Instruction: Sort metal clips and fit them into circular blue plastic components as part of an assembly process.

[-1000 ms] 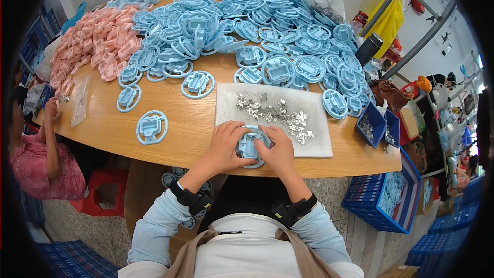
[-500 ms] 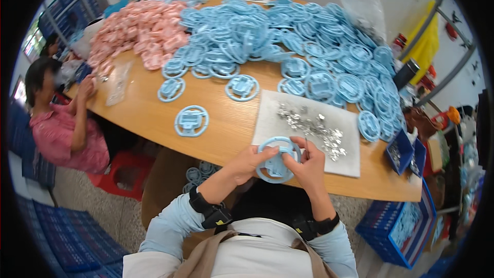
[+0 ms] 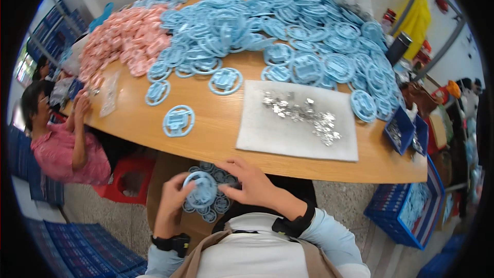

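My left hand point(image 3: 174, 196) is closed on the edge of a light blue plastic ring-shaped part point(image 3: 200, 189), below the table's front edge. To the right of that part is my right hand point(image 3: 251, 183), its thumb and fingers apart and nothing seen in it. Beneath the held part lie several similar blue ring parts point(image 3: 209, 215), partly hidden by my hands. On the table, a white foam mat point(image 3: 303, 146) bears a scatter of small shiny metal pieces point(image 3: 298, 110). One lone blue ring part point(image 3: 178, 121) lies left of the mat.
A large heap of blue ring parts point(image 3: 221, 33) covers the table's far side, beside a pink heap point(image 3: 126, 38). Dark blue bins point(image 3: 400, 129) stand at the right edge. Below is a blue crate point(image 3: 388, 211). A co-worker in pink point(image 3: 69, 152) sits left; another works opposite.
Both hands have moved left and down from in front of the mat, over the lower pile. The right hand has let go of the ring part, which stays in the left. The view has shifted.
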A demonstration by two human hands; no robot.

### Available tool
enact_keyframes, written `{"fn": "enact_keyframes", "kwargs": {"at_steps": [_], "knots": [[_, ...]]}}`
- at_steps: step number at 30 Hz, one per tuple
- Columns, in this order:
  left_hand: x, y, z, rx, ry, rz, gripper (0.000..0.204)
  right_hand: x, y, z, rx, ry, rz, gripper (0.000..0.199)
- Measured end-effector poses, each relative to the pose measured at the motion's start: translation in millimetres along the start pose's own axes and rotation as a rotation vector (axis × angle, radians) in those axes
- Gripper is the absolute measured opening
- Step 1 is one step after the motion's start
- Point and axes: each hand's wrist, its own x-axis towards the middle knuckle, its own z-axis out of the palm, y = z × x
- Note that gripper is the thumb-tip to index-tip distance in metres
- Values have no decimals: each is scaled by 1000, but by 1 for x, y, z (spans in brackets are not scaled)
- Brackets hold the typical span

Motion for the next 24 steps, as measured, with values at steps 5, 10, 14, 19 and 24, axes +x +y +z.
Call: {"fn": "enact_keyframes", "kwargs": {"at_steps": [5,10,14,19,24], "knots": [[59,25,-40,411,228,322,41,-21,37,-50,-88,257,112,15],[158,35,-46,754,81,686,44,-50,46,-99,-205,497,306,13],[179,38,-51,910,-75,615,45,-64,59,-134,-391,662,381,12],[153,76,-20,936,-74,216,54,-53,72,-145,-628,571,259,14],[145,67,-46,926,-331,457,65,-44,81,-147,-840,425,274,8]]}}
